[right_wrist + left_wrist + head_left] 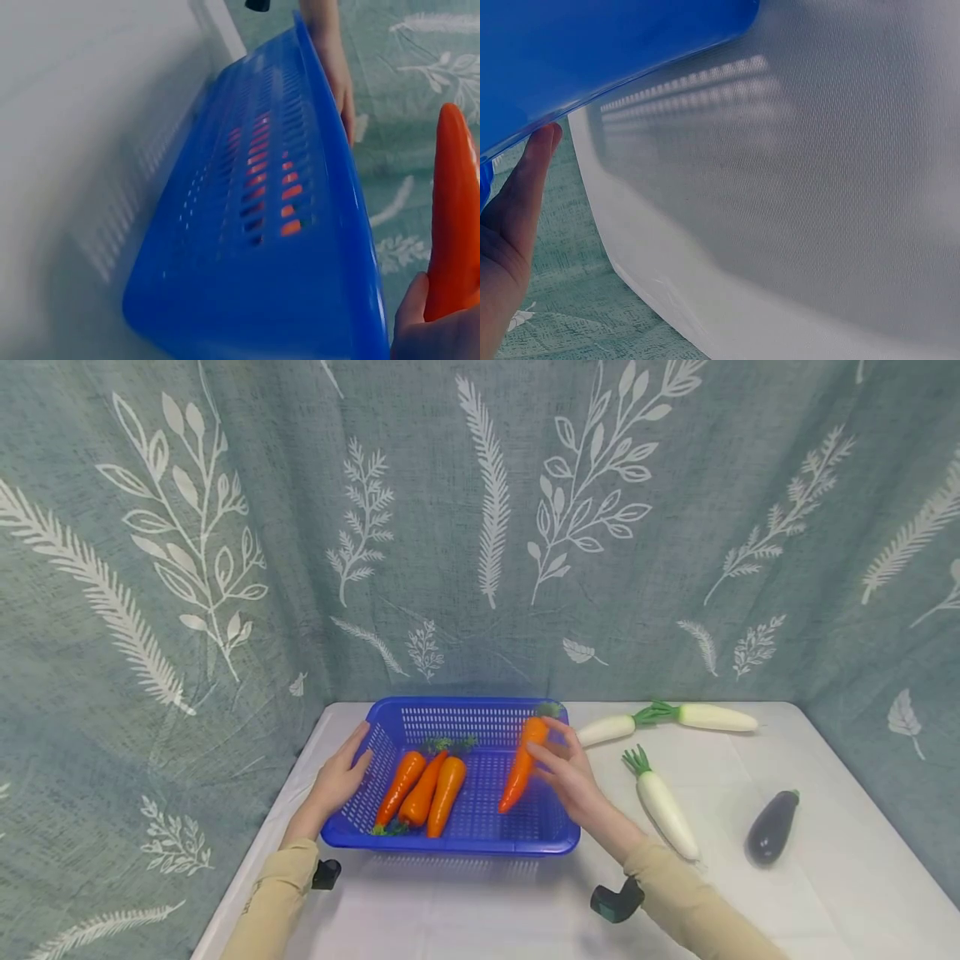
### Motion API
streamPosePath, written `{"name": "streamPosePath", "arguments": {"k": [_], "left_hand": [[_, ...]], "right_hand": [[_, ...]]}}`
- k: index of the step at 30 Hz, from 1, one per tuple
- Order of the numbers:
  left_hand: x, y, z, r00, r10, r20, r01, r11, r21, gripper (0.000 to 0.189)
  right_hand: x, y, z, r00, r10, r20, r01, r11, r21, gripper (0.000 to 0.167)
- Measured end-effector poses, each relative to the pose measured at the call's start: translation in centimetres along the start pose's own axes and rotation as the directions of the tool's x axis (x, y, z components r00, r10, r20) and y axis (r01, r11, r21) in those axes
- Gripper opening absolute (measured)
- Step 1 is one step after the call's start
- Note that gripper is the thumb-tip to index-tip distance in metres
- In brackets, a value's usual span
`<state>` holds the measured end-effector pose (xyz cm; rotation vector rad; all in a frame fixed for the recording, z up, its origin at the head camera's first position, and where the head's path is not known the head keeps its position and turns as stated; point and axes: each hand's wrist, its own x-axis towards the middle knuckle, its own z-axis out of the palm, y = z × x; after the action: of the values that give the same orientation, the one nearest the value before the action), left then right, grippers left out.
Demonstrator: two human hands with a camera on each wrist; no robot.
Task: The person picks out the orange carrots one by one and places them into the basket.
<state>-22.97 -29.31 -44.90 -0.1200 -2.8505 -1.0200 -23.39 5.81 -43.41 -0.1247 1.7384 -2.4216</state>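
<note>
A blue plastic basket sits on the table with three orange carrots lying side by side in its left half. My right hand pinches another carrot between thumb and fingers over the basket's right side, its tip pointing down toward me. In the right wrist view this carrot shows above the rim. My left hand lies against the basket's left rim with fingers fairly straight. The left wrist view has the thumb touching the rim from outside.
To the right of the basket lie several white radishes, one nearest me and another at the back edge. A dark eggplant rests farther right on the white table. A green leaf-patterned curtain hangs behind.
</note>
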Motion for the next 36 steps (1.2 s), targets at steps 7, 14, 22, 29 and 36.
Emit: {"name": "streamPosePath", "arguments": {"k": [7,14,22,29,36], "left_hand": [[0.0,-0.1,0.2,1.000,0.013,-0.004,-0.013,1.000,0.006,0.054],[0.0,0.1,0.2,1.000,0.010,-0.002,-0.010,1.000,0.010,0.053],[0.0,0.1,0.1,1.000,0.012,0.000,-0.012,1.000,0.015,0.053],[0.2,-0.1,0.2,1.000,0.016,-0.007,-0.016,1.000,0.013,0.053],[0.5,-0.4,0.3,1.000,0.006,0.004,-0.006,1.000,0.010,0.054]], "right_hand": [[0.3,1.1,1.6,1.000,0.019,-0.019,-0.018,0.999,0.046,0.051],[1.0,2.4,2.6,0.999,0.029,-0.039,-0.026,0.997,0.068,0.049],[1.6,3.6,3.6,0.996,0.059,-0.060,-0.059,0.998,-0.007,0.050],[2.3,4.3,4.3,0.991,0.050,-0.121,-0.065,0.990,-0.128,0.053],[2.6,5.0,5.6,0.984,0.039,-0.175,-0.087,0.958,-0.274,0.052]]}}
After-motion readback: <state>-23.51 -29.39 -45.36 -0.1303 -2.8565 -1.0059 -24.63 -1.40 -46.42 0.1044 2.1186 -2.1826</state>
